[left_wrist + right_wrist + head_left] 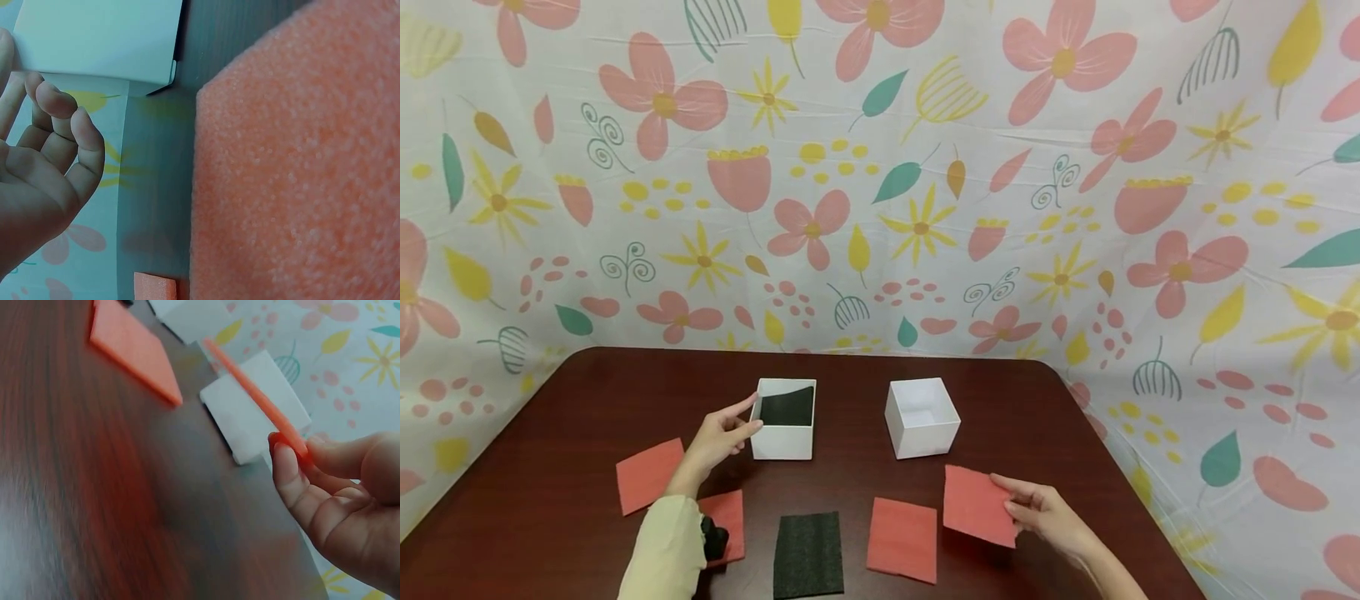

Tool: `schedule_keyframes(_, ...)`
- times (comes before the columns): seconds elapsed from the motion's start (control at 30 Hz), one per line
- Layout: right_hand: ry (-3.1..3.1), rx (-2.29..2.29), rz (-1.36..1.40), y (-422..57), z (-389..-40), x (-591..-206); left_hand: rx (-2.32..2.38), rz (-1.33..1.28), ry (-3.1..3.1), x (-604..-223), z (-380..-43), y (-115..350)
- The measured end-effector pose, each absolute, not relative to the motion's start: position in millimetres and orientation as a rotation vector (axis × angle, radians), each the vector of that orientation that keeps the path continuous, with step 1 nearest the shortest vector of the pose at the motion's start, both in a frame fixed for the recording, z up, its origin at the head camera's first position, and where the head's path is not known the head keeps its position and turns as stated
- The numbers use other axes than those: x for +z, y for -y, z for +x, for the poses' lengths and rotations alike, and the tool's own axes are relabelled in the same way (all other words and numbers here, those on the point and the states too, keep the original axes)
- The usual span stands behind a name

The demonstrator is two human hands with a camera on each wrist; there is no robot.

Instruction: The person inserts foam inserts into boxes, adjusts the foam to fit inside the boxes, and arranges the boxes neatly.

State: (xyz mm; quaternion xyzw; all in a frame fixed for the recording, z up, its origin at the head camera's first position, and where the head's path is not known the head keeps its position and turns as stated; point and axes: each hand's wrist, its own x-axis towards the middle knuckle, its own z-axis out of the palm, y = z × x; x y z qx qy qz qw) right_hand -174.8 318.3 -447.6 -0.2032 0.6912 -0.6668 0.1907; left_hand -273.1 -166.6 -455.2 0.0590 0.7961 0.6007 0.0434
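Observation:
My left hand (717, 439) is at the left side of an open white box (782, 442), its thumb and forefinger pinching the wall there. Inside that box a black foam sheet (787, 407) leans. To the right, my right hand (1047, 518) pinches an orange-red foam square (977, 505) by its edge, tilted and raised over the table. The right wrist view shows the same foam square (256, 394) edge-on between thumb and fingers. A second white box (922, 429), open at the top, stands beyond the right hand.
On the dark wooden table (850, 371) lie more foam squares: an orange-red one (902, 540), a black one (808, 555), another orange-red one (649, 475) and one partly under the left forearm (727, 518). A flower-print cloth (880, 208) hangs around the table.

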Motion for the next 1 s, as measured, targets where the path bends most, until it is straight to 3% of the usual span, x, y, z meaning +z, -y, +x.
schedule_keyframes(0.27, -2.009, -1.983, -0.554, -302, -180, -452, 1.870, 0.200, -2.397, -457, -275, 166)
schedule_keyframes(0.57, -2.020, -2.010, -0.767, -281, -192, -453, 1.890, 0.189, -2.394, -457, -274, 168)
schedule_keyframes(1.0, -2.086, -2.047, -0.700, -240, -205, -444, 1.887, 0.189, -2.397, -457, -274, 167)
